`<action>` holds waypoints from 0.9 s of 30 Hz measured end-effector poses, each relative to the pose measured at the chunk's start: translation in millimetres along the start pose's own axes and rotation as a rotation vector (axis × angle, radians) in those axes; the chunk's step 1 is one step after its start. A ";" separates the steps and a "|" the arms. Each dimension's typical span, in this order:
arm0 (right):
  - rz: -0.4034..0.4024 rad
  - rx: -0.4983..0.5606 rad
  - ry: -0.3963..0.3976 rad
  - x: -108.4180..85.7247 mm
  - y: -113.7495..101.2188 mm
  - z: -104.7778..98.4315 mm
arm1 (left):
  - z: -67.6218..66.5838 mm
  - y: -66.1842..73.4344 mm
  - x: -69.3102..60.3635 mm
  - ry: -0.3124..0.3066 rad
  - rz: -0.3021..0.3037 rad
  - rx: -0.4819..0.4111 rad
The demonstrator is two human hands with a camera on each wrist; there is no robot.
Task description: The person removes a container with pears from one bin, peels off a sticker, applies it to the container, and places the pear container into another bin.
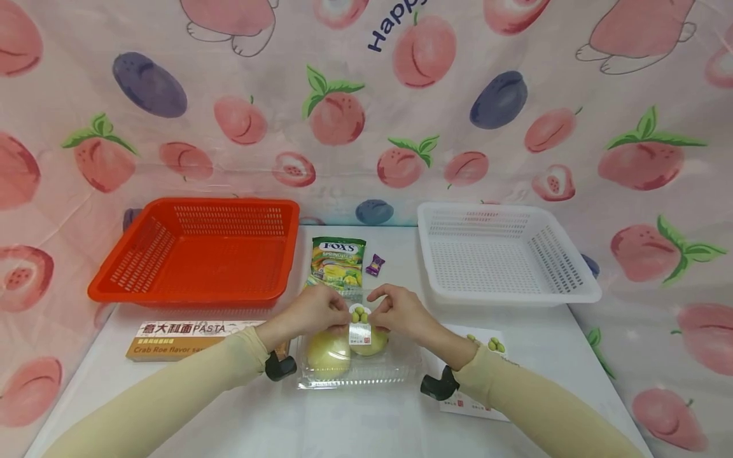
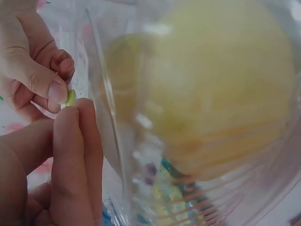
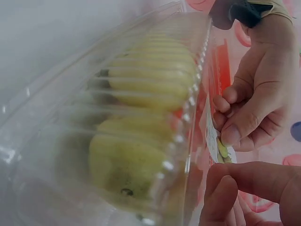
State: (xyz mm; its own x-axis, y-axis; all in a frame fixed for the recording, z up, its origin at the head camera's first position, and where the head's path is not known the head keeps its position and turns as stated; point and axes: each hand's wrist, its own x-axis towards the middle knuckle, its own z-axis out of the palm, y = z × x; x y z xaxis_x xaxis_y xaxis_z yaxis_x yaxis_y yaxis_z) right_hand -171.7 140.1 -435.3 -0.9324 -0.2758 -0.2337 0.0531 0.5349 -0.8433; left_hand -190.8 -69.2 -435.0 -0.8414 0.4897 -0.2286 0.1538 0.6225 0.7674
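A small white sticker (image 1: 360,331) printed with green fruits is pinched by both hands, one at each side. My left hand (image 1: 315,310) holds its left edge, while my right hand (image 1: 403,310) grips the right edge between thumb and fingers. Under the hands stands a clear plastic box (image 1: 395,372) with its lid down. Two round yellow-green fruits (image 1: 329,353) show inside. In the right wrist view, the sticker (image 3: 222,149) is beside the lid; whether it touches the plastic I cannot tell.
Behind are a red basket (image 1: 223,254), a white basket (image 1: 504,254), a FOX'S candy bag (image 1: 338,261) and a purple-wrapped candy (image 1: 375,264). A pasta box (image 1: 166,337) lies left. A printed white sheet (image 1: 487,407) lies partly beneath the right forearm.
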 end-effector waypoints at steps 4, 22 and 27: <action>-0.009 -0.048 0.008 0.5 0.5 1.2 | 0.9 0.6 0.6 -0.003 0.001 0.051; -0.071 -0.170 0.027 3.0 3.0 5.1 | 7.3 3.5 2.7 0.043 0.040 0.206; -0.112 -0.237 0.052 3.9 3.8 8.9 | 7.8 0.5 2.1 0.065 0.063 0.216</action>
State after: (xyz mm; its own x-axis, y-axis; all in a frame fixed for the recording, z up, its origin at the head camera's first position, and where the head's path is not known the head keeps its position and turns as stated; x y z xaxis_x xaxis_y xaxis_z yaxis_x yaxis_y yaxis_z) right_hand -172.0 133.9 -443.7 -0.9451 -0.3057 -0.1152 -0.1307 0.6769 -0.7244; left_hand -188.5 -63.0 -439.7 -0.8573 0.4954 -0.1402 0.3079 0.7116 0.6315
